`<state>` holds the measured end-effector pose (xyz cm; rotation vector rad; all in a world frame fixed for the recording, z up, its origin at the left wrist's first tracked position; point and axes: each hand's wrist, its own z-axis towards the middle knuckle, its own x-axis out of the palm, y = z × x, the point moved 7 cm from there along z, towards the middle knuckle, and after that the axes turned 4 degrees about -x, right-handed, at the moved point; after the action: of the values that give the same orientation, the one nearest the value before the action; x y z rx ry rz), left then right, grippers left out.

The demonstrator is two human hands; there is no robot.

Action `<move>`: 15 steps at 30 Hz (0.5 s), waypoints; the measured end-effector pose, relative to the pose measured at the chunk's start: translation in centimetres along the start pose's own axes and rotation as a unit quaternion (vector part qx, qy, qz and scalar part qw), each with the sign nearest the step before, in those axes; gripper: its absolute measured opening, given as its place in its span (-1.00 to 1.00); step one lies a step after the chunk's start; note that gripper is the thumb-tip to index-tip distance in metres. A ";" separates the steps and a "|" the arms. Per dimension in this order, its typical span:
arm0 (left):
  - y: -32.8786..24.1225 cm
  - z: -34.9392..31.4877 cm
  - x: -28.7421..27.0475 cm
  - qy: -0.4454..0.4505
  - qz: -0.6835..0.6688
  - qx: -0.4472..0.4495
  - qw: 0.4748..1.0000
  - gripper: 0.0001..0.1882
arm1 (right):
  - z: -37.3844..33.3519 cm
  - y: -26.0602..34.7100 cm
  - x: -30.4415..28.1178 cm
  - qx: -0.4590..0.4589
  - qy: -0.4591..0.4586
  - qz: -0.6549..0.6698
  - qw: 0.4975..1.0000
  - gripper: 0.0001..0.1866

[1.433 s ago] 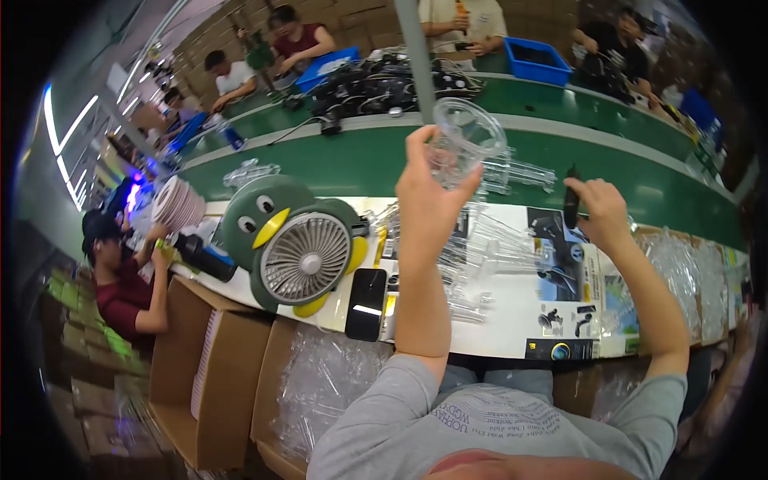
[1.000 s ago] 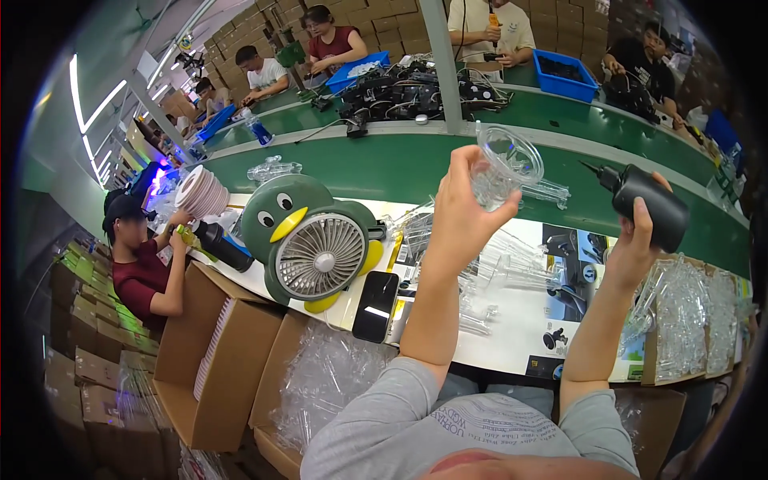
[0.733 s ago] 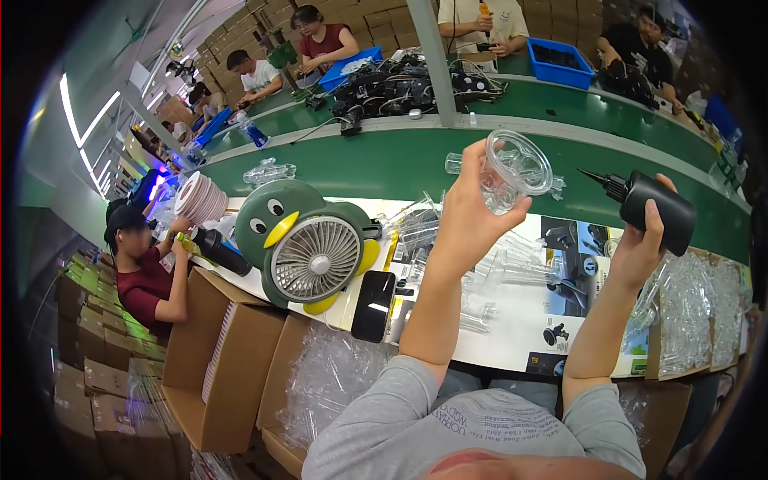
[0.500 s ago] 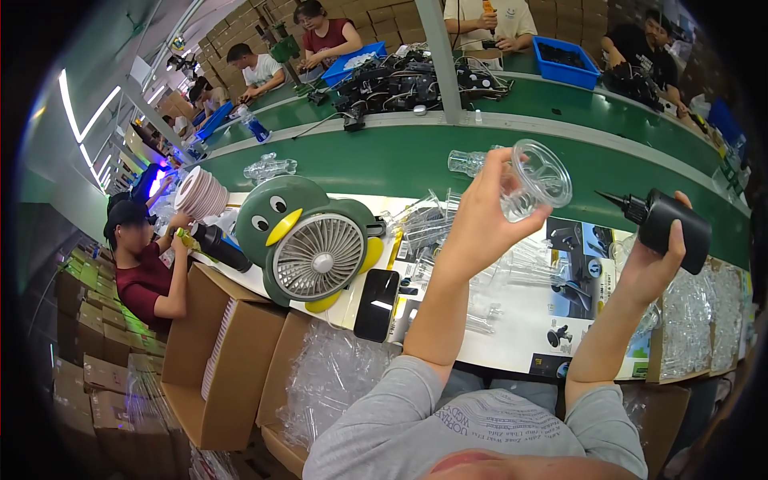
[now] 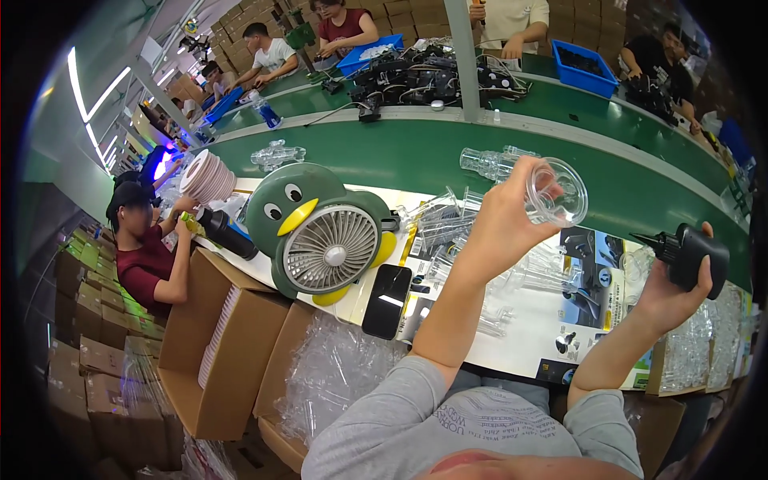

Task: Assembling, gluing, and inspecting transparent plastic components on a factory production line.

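Raised over the bench, my left hand (image 5: pixel 512 220) pinches a clear plastic cup-like part (image 5: pixel 570 194) with a round rim, its open side turned to the right. My right hand (image 5: pixel 676 292) is wrapped round a black squeeze bottle (image 5: pixel 698 260), whose thin pointed nozzle aims left toward the clear part without touching it. Beneath and beside my left hand lie several clear plastic pieces (image 5: pixel 448 224) on the white bench top. A green penguin-shaped fan (image 5: pixel 334 240) stands to the left, with a black phone (image 5: pixel 387 302) lying in front of it.
Open cardboard boxes stand at the near left, one holding clear plastic parts (image 5: pixel 336 372). Another box of clear parts (image 5: pixel 688 352) sits at the right. Beyond runs a green conveyor (image 5: pixel 384 148) carrying clear parts. Co-workers sit across it and at the left, near blue trays (image 5: pixel 586 70).
The clear part has turned so that its opening faces more to the right. Both hands and the bottle appear slightly lower and further right, while the whole view has shifted a little.
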<state>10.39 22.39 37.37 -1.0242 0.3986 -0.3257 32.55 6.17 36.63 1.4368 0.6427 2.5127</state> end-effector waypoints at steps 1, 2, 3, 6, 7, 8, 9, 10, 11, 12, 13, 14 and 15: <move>-0.6 -0.1 0.2 0.004 0.008 0.027 1.000 -0.42 | -0.2 0.1 0.0 -0.008 -0.020 -0.006 1.000 -0.45; -1.3 -0.3 0.4 0.008 0.015 0.054 0.998 -0.44 | -0.3 0.1 0.2 -0.008 -0.018 -0.003 1.000 -0.45; -1.5 -0.4 0.5 0.008 0.016 0.055 0.998 -0.44 | -0.5 0.3 0.4 -0.009 -0.020 -0.002 1.000 -0.45; -2.2 -0.8 1.0 0.022 0.006 0.057 0.998 -0.43 | -0.7 0.8 0.2 -0.014 -0.016 0.002 1.000 -0.44; -2.2 -0.8 1.2 0.030 0.007 0.053 0.998 -0.43 | -0.7 0.9 0.2 -0.006 -0.006 0.007 1.000 -0.45; -2.2 -0.8 1.4 0.038 0.007 0.049 0.998 -0.44 | -0.8 1.0 0.2 0.002 0.004 0.011 1.000 -0.45; -2.3 -0.9 1.3 0.038 0.011 0.050 0.998 -0.44 | -0.8 0.9 0.4 -0.008 0.012 0.010 1.000 -0.45; -2.0 -0.8 1.1 0.043 0.004 0.034 0.998 -0.44 | -0.8 0.8 0.3 -0.007 0.011 0.013 1.000 -0.45; -1.7 -0.8 1.1 0.049 -0.003 0.018 0.999 -0.43 | -0.8 0.6 0.3 -0.001 0.019 0.016 1.000 -0.45; -1.4 -0.7 1.1 0.050 -0.002 0.018 0.999 -0.43 | -0.8 0.5 0.3 0.005 0.026 0.016 1.000 -0.45; -1.0 -0.6 1.1 0.059 -0.007 0.026 0.998 -0.41 | -0.8 0.6 0.4 -0.002 0.030 0.014 0.999 -0.45; -0.9 -0.5 1.1 0.068 -0.012 0.033 0.997 -0.39 | -0.7 0.6 0.4 0.000 0.029 0.015 0.999 -0.45; -0.9 -0.4 1.3 0.070 -0.012 0.033 0.997 -0.39 | -0.6 0.8 0.4 0.003 0.036 0.020 0.999 -0.46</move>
<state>11.31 21.12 37.77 -0.9452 0.4994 -0.4320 31.83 5.44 37.03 1.3803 0.6410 2.6061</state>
